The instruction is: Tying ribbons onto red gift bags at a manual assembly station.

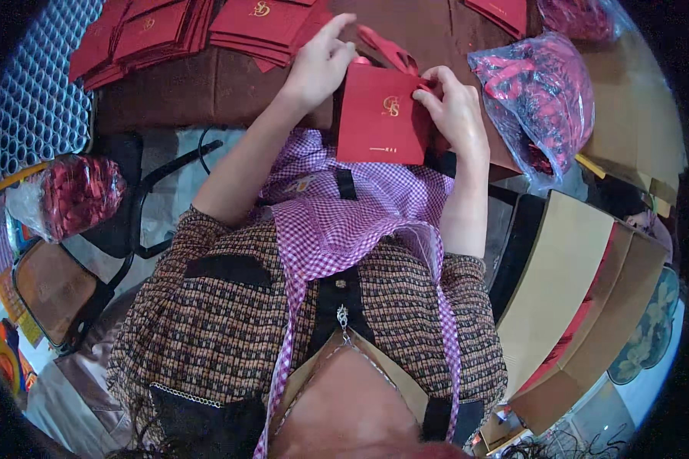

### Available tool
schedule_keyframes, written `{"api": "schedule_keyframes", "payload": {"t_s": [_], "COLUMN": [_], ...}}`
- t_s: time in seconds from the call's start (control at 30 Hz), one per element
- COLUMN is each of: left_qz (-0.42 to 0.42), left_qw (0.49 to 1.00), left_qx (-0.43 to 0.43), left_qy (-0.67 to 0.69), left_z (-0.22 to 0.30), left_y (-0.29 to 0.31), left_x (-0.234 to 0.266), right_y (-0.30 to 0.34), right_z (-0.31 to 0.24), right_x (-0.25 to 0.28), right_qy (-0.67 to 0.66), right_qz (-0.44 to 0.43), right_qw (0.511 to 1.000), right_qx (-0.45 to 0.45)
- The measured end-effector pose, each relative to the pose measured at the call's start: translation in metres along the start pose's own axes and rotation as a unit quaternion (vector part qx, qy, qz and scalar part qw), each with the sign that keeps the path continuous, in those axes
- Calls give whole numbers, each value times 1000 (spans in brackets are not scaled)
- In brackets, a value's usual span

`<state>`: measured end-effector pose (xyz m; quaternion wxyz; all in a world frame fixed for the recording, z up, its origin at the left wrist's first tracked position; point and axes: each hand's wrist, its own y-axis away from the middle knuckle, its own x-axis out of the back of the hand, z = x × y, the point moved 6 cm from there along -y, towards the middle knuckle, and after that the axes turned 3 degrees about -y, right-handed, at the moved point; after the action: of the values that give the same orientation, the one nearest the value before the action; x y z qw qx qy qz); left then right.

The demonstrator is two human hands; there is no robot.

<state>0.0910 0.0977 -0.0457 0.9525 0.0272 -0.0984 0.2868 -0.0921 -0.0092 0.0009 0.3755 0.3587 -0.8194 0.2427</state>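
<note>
A small red paper gift bag (383,126) with gold print hangs upright at the table's near edge, in front of my checked apron. My right hand (458,111) pinches its upper right corner, the thumb on the front face. A red ribbon (390,52) rises from the bag's top and arcs up toward the left. My left hand (321,67) is beside the bag's upper left corner with its fingers apart, the index finger stretched out near the ribbon's far end. What lies inside the bag is hidden.
Stacks of red bags (264,27) lie on the brown-covered table (184,96) at the far left. At the right sits a clear plastic sack of red ribbons (540,99). An open cardboard box (563,279) stands right of me. A wrapped red bundle (80,195) rests at left, near a chair (61,287).
</note>
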Motion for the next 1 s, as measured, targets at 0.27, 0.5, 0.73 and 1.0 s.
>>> {"api": "schedule_keyframes", "payload": {"t_s": [0.27,0.5,0.73,1.0], "left_qz": [-204,-148,-218,-180], "left_qw": [972,971,964,973], "left_qx": [5,-169,-77,37], "left_qy": [-118,-82,-133,-141], "left_z": [53,8,3,-8], "left_y": [14,14,15,15], "left_x": [-9,-15,-15,-12], "right_y": [-1,-2,-2,45], "right_z": [9,8,21,38], "right_x": [-5,-5,-9,44], "right_qy": [-5,32,-95,-753], "right_qz": [-14,-25,-44,-74], "right_qw": [998,998,991,647], "right_qx": [-59,-51,-78,94]}}
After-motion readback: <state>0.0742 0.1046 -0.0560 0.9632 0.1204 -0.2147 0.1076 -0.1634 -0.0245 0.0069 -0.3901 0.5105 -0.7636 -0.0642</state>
